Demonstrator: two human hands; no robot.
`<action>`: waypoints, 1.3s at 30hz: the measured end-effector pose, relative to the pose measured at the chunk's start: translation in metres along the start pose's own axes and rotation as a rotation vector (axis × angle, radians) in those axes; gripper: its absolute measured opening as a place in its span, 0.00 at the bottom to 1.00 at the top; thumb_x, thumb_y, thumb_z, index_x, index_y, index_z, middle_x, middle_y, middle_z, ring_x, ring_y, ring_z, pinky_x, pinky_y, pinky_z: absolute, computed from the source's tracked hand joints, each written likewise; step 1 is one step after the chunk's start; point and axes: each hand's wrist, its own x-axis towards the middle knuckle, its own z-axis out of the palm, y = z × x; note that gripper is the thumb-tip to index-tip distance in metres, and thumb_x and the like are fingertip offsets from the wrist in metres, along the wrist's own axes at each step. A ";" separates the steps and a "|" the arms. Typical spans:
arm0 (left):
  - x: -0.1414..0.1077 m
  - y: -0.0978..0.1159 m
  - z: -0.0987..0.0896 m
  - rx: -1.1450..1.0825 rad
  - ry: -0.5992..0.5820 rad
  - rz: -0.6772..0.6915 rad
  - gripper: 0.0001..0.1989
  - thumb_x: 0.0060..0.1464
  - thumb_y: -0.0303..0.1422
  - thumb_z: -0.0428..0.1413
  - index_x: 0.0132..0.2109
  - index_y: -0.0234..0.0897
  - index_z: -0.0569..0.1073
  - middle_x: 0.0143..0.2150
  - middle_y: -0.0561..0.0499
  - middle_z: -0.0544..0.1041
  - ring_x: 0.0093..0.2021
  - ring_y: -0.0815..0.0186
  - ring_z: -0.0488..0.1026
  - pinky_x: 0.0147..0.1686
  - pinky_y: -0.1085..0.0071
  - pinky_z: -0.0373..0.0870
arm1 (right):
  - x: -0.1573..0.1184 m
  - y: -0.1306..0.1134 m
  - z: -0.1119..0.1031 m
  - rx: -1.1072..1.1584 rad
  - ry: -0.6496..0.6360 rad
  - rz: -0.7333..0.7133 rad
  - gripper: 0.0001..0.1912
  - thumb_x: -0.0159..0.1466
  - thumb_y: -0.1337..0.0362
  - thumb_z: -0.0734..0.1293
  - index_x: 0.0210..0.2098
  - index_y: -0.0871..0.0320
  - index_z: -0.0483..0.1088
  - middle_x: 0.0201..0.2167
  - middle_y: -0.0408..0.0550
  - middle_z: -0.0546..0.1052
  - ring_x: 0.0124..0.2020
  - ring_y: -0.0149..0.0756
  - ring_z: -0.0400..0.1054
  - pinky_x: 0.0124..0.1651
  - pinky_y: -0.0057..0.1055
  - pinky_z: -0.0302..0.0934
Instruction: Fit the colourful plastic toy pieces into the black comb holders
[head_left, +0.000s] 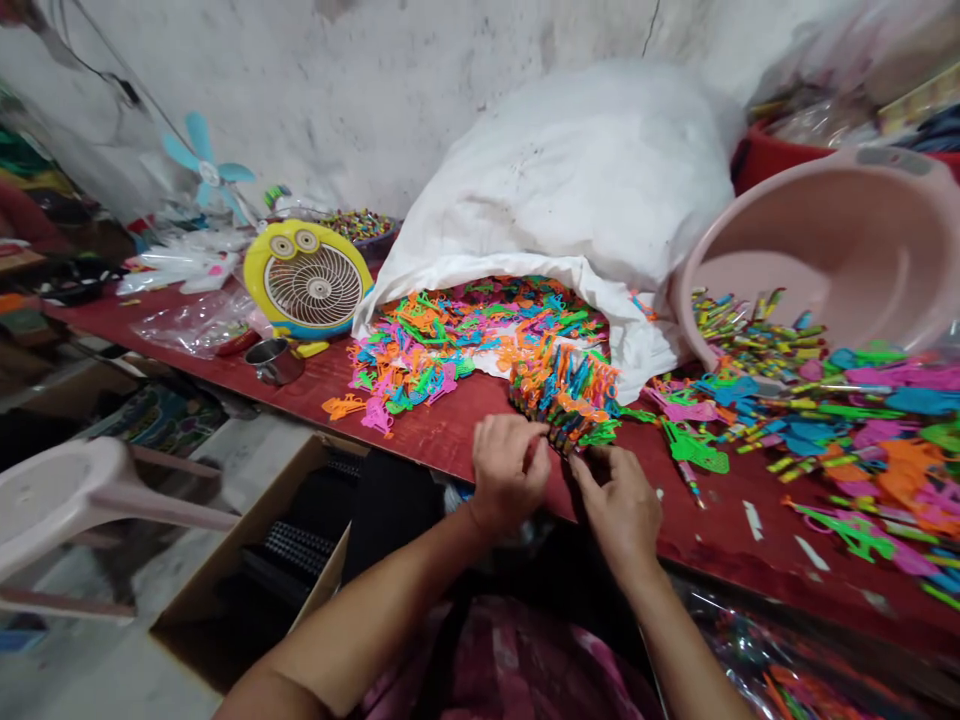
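The stack of plastic shapes [562, 395] sits right between the two hands, leaning away from me across the table's near edge. The left hand [510, 475] is curled, its fingers closed against the stack's near end. The right hand [615, 510] is partly closed, with its fingertips [583, 462] pinching that same end from the other side. I can't make out exactly how many pieces either hand has hold of.

The shapes are thin, flat, brightly coloured plastic, in orange, blue, green and pink, packed face to face in a tight, ridged row. More of them spill in a loose tangle [465, 340] from the mouth of a white woven sack [585, 170], just beyond the hands. A broad heap [847, 420] lies to the right, beside a tilted pink plastic basin [825, 250].

The table [450, 440] has a scuffed red surface, flecked with white where it's chipped. Further left stand a round yellow fan [307, 280] with a ribbed grille and a dented steel cup [274, 360]. Below the table's edge, on the left, there's an open cardboard box [247, 540].
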 end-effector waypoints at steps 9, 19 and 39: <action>0.105 -0.032 -0.010 -0.012 -0.245 0.278 0.15 0.66 0.35 0.49 0.52 0.40 0.76 0.54 0.46 0.76 0.54 0.61 0.70 0.55 0.61 0.60 | 0.044 0.022 0.000 0.052 -0.220 0.012 0.19 0.63 0.49 0.63 0.39 0.56 0.78 0.38 0.49 0.77 0.32 0.37 0.69 0.34 0.32 0.56; 0.131 -0.019 0.013 -0.099 -0.521 0.442 0.17 0.60 0.48 0.56 0.39 0.41 0.82 0.38 0.48 0.80 0.42 0.63 0.74 0.48 0.63 0.61 | 0.058 0.024 -0.002 0.019 -0.274 -0.012 0.20 0.63 0.50 0.62 0.41 0.57 0.78 0.41 0.50 0.77 0.38 0.40 0.71 0.37 0.34 0.58; 0.132 -0.036 0.008 -0.301 -0.635 0.374 0.10 0.62 0.37 0.56 0.38 0.37 0.79 0.39 0.48 0.79 0.44 0.63 0.74 0.49 0.67 0.68 | 0.048 0.017 -0.001 -0.073 -0.190 -0.049 0.18 0.66 0.53 0.60 0.43 0.56 0.77 0.39 0.50 0.76 0.37 0.40 0.69 0.36 0.33 0.55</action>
